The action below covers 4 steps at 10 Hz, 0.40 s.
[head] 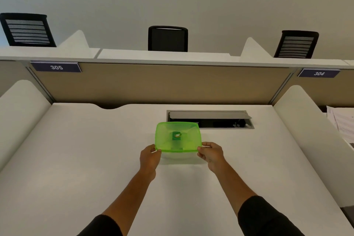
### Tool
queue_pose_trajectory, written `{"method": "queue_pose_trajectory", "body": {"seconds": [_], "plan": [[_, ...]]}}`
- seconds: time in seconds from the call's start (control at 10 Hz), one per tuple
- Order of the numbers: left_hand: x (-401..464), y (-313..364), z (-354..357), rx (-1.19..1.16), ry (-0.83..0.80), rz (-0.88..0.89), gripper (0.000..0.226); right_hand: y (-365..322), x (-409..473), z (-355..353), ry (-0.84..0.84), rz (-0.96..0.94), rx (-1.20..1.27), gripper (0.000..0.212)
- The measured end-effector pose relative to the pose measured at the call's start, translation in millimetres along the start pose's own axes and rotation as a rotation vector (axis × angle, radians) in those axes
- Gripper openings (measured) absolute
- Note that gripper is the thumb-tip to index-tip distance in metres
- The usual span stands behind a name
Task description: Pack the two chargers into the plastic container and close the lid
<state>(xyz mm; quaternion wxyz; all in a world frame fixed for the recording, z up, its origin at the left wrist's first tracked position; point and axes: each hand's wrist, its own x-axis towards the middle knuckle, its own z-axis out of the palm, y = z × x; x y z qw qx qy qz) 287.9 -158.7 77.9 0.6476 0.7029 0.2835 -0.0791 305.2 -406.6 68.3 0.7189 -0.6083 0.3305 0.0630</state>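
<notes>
Green lid (178, 137) sits on the plastic container (177, 156) mid-desk (76, 159); my left hand (150, 157) and right hand (210, 154) pinch its near corners. Chargers are hidden; I judge only sealing remains.

It was an office: white desks (76, 159) split by partitions (162, 84), numbered signs (56, 67), black mesh chairs (168, 38), a desktop cable hatch (210, 119).

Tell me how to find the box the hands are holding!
Look at the white desk in front of the tan divider wall. Near its middle, just before the open cable hatch, sits the plastic container. Its see-through bright green lid is the only colourful thing there, pinched at its near corners by the left hand and the right hand.
</notes>
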Motion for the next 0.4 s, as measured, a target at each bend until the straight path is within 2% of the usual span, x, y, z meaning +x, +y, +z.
{"method": "queue_pose_trajectory", "body": {"seconds": [0.1,0.2,0.3,0.4], "plan": [[-0.5,-0.4,-2.7,0.001,-0.015,-0.012,0.027,1.2,4.6,-2.1,0.013,-0.015,-0.046,0.026],[-8.3,-2.6,-5.5,0.117,-0.006,0.007,0.057,2.9,1.3,-4.4,0.051,-0.079,-0.204,0.028],[-17.0,-13.3,-9.0,0.322,0.025,0.203,0.065,10.2,-3.4,-5.5,0.109,-0.302,-0.479,0.034],[-24.2,-31.0,-16.6,0.557,0.031,0.355,0.083,25.8,-6.4,-12.7,0.124,-0.567,-0.871,0.051]]}}
